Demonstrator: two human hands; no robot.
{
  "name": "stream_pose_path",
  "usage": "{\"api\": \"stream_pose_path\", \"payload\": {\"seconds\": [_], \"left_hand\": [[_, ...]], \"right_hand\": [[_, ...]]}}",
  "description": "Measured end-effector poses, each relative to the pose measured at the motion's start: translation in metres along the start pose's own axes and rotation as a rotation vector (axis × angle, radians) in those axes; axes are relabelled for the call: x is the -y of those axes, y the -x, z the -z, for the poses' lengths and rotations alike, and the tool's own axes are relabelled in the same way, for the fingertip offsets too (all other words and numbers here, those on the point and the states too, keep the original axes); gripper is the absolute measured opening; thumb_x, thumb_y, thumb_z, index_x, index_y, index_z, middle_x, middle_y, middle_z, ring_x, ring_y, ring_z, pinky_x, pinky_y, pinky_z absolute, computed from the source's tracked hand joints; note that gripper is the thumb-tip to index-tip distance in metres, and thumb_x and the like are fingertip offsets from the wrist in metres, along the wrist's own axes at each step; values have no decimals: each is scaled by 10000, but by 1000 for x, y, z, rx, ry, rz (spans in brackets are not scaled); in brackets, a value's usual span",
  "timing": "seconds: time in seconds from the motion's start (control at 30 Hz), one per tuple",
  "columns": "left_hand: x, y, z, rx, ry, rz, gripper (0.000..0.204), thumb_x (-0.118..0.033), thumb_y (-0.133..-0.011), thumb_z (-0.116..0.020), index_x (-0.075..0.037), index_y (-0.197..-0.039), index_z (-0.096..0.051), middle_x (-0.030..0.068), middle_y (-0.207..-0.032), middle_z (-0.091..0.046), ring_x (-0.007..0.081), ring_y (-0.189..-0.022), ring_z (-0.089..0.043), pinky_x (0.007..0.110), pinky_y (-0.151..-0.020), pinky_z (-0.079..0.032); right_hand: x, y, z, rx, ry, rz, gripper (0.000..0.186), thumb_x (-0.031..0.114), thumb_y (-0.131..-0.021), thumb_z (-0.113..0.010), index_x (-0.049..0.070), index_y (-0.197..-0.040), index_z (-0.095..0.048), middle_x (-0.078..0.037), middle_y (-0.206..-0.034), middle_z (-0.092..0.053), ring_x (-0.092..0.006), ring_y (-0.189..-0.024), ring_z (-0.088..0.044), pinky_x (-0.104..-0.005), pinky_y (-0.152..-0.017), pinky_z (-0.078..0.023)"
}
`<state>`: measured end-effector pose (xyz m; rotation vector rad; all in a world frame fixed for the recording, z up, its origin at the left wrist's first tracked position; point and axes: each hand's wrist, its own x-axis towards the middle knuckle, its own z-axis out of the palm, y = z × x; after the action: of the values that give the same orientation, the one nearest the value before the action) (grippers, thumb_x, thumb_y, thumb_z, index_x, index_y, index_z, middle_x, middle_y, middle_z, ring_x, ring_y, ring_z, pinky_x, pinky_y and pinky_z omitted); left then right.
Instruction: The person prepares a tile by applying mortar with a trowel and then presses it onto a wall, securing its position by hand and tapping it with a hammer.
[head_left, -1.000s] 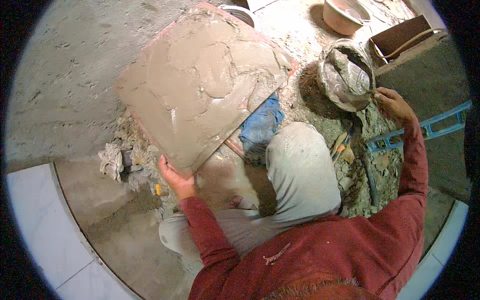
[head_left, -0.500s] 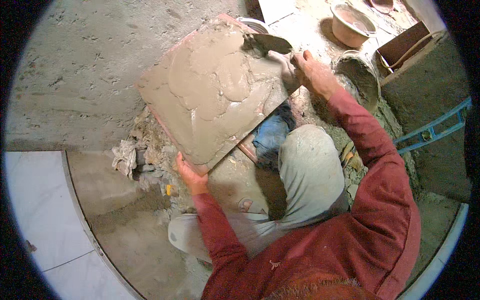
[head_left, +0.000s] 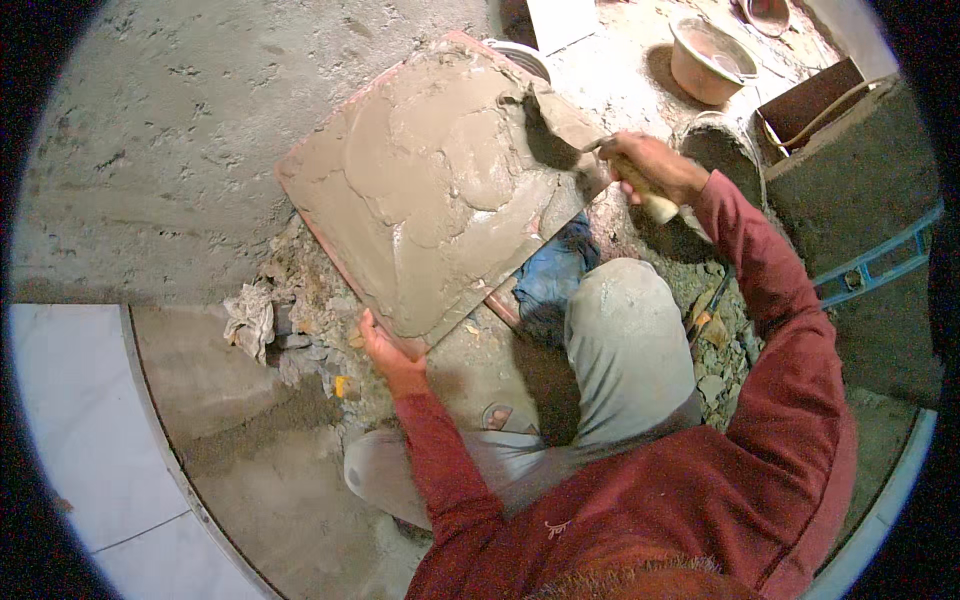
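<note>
A large square tile (head_left: 400, 200) is tilted in front of me, its upper face spread with wet grey mortar in uneven swirls. My left hand (head_left: 392, 352) grips its near corner, fingers wrapped around the edge. In my right hand (head_left: 655, 170) is a trowel (head_left: 550, 135), held by its pale wooden handle. The dark blade of the trowel lies at the tile's right side, against the mortar. Below the tile's right edge shows a bundle of blue cloth or plastic (head_left: 555, 270), partly hidden.
A tub (head_left: 708, 62) stands at the back right, near a mortar-coated bucket (head_left: 722, 150). A blue spirit level (head_left: 880, 262) leans at the right. Rubble and crumpled paper (head_left: 250, 318) lie left of the tile. White marbled tiles (head_left: 90, 420) cover the far left floor.
My right hand has turned and moved right, showing the trowel's handle; the blade has swung to point up and away. My left hand keeps its grip on the tile's corner.
</note>
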<state>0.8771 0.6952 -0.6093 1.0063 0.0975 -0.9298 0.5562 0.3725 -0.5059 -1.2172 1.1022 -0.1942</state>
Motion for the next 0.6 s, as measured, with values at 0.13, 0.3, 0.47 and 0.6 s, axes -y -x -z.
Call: {"api": "stream_pose_path", "payload": {"seconds": [0.13, 0.3, 0.47, 0.6], "left_hand": [[1, 0, -5, -41, -14, -3, 631, -518, -904, -479, -88, -1365, -509, 91, -1358, -572, 340, -1222, -542, 526, -1030, -417], [0, -4, -1, -2, -10, -6, 631, -526, -896, -488, -103, -1363, -514, 80, -1351, -574, 337, -1214, -541, 519, -1031, -409], [3, 2, -19, -40, -36, 8, 630, -527, -901, -476, -103, -1367, -511, 81, -1347, -575, 333, -1208, -543, 510, -1027, -410], [-6, 4, 0, -68, -70, -34, 615, -516, -909, -464, -100, -1360, -518, 84, -1330, -586, 324, -1196, -556, 504, -1027, -415]], "right_hand": [[-1, -56, -53, 96, -325, 46, 344, 298, -1062, -376, 6, -986, -542, -33, -677, -563, -115, -414, -494, -261, -358, -463], [40, -117, -100, 314, -560, 77, 333, 290, -1055, -403, -3, -1018, -557, -45, -716, -581, -131, -496, -554, -272, -429, -524], [36, -124, -78, 176, 1043, 1087, 371, 350, -997, -516, 9, -1140, -548, -173, -843, -613, -307, -785, -673, -422, -670, -550], [73, -148, -68, 36, 1405, 1089, 298, 345, -943, -589, 121, -1138, -562, -201, -1035, -615, -376, -910, -649, -478, -749, -530]]}}
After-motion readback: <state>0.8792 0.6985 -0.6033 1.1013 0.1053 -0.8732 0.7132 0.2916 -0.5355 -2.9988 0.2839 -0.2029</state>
